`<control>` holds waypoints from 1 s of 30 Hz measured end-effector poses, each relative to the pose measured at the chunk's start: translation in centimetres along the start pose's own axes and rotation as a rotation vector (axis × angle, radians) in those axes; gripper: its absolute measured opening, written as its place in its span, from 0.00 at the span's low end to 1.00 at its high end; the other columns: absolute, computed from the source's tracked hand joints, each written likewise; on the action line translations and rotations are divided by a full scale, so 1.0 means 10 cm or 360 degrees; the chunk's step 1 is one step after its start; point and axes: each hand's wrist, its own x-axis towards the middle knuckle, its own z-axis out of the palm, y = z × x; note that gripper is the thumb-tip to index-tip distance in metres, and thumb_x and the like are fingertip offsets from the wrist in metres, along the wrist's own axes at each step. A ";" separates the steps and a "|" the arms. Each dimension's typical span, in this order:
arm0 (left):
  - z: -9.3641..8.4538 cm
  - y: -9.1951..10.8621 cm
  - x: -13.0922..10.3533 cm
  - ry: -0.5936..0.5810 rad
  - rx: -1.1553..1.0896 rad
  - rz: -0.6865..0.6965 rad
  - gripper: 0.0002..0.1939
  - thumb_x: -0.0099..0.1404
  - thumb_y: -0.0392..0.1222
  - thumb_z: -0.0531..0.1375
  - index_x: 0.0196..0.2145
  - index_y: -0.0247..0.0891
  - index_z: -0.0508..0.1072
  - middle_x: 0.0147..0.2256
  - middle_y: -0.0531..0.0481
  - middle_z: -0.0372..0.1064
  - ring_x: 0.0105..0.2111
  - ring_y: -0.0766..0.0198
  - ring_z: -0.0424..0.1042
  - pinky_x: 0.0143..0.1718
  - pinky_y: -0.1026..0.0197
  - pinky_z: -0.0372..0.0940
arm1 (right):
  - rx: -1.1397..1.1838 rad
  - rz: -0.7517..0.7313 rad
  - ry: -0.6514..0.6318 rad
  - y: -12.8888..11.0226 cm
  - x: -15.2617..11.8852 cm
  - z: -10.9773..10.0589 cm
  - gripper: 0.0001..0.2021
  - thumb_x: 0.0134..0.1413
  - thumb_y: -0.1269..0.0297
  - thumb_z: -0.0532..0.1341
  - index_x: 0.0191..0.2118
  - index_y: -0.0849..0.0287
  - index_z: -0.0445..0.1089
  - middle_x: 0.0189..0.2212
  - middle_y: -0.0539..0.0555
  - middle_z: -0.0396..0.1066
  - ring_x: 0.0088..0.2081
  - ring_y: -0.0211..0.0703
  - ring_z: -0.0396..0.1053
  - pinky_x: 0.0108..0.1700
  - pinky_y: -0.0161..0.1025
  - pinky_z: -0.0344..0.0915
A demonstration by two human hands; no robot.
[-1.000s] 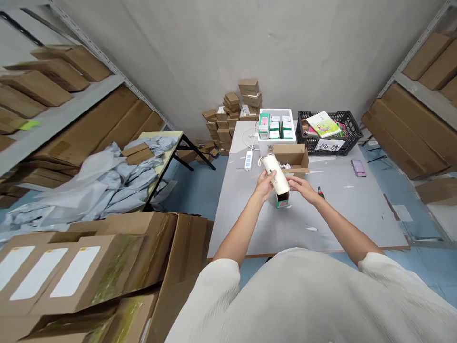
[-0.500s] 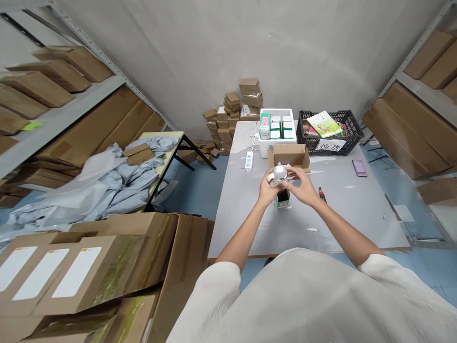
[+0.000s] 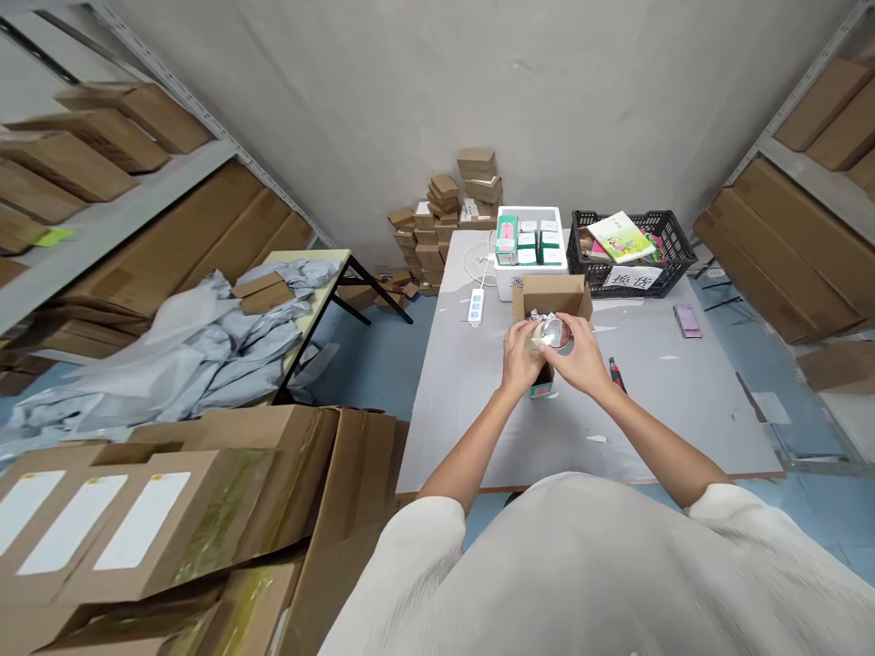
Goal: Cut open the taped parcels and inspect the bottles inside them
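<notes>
Between both hands, above the grey table (image 3: pixel 471 410), is a shiny, rounded silver-and-clear object (image 3: pixel 550 334). My left hand (image 3: pixel 520 357) has its fingers wrapped round the left side of it. On the right side, my right hand (image 3: pixel 580 353) grips it with curved fingers. A small green box (image 3: pixel 541 389) stands just below the hands, its top partly hidden by them. Right behind the hands is an opened brown carton (image 3: pixel 555 293) with crumpled light material at its front.
A white foam box (image 3: pixel 530 276) holds several green-and-white boxes. Beside it stands a black crate (image 3: pixel 666 255) with a booklet on top. A power strip (image 3: pixel 476 307), a red-black cutter (image 3: pixel 617 374) and a purple item (image 3: pixel 687 322) lie on the table. Stacked cartons (image 3: pixel 225 510) fill the lower left.
The silver object has been turned and shifted slightly right, with its clear part now toward my left hand. Both hands have changed their hold on it.
</notes>
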 end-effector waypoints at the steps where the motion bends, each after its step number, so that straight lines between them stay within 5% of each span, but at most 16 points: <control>1: -0.01 0.00 0.01 -0.0015 0.0030 0.0030 0.27 0.69 0.43 0.68 0.64 0.47 0.71 0.60 0.41 0.69 0.62 0.49 0.70 0.64 0.45 0.68 | -0.0016 0.0000 0.0010 0.01 0.02 -0.01 0.32 0.58 0.54 0.70 0.66 0.52 0.68 0.51 0.59 0.72 0.52 0.56 0.73 0.59 0.56 0.73; 7: -0.10 -0.22 0.02 -0.0214 0.0051 0.0057 0.37 0.67 0.42 0.68 0.71 0.48 0.65 0.67 0.41 0.65 0.67 0.48 0.65 0.68 0.45 0.63 | -0.0070 -0.0020 0.0123 0.11 0.17 -0.12 0.29 0.55 0.59 0.67 0.63 0.56 0.70 0.45 0.57 0.73 0.43 0.51 0.73 0.53 0.52 0.75; 11: -0.15 -0.55 -0.19 -0.0191 -0.0027 -0.0456 0.23 0.69 0.38 0.63 0.61 0.44 0.75 0.63 0.40 0.67 0.62 0.49 0.71 0.64 0.45 0.67 | -0.0028 -0.0056 0.0055 0.21 0.21 -0.22 0.29 0.55 0.58 0.68 0.63 0.54 0.72 0.44 0.57 0.74 0.43 0.52 0.73 0.51 0.51 0.76; 14: -0.09 -0.71 -0.41 -0.0348 -0.0104 -0.0706 0.19 0.68 0.41 0.66 0.56 0.43 0.78 0.62 0.40 0.67 0.54 0.51 0.76 0.55 0.49 0.72 | -0.0047 -0.0062 -0.0034 0.27 0.20 -0.24 0.28 0.54 0.58 0.68 0.61 0.53 0.73 0.43 0.56 0.74 0.42 0.53 0.72 0.51 0.52 0.75; 22: 0.21 -0.79 -0.58 -0.0515 -0.0032 -0.0968 0.24 0.63 0.38 0.71 0.57 0.42 0.76 0.59 0.41 0.69 0.44 0.57 0.79 0.53 0.52 0.73 | -0.0157 -0.0047 -0.0279 0.55 0.16 -0.05 0.26 0.52 0.60 0.67 0.58 0.54 0.75 0.40 0.55 0.75 0.41 0.53 0.71 0.49 0.50 0.72; 30: 0.25 -0.94 -0.61 -0.0489 -0.0177 -0.1084 0.22 0.64 0.35 0.67 0.56 0.41 0.76 0.49 0.45 0.78 0.35 0.62 0.78 0.47 0.56 0.73 | -0.0166 -0.0105 -0.0550 0.70 0.12 -0.01 0.27 0.52 0.59 0.67 0.60 0.54 0.74 0.39 0.54 0.73 0.43 0.54 0.71 0.49 0.51 0.71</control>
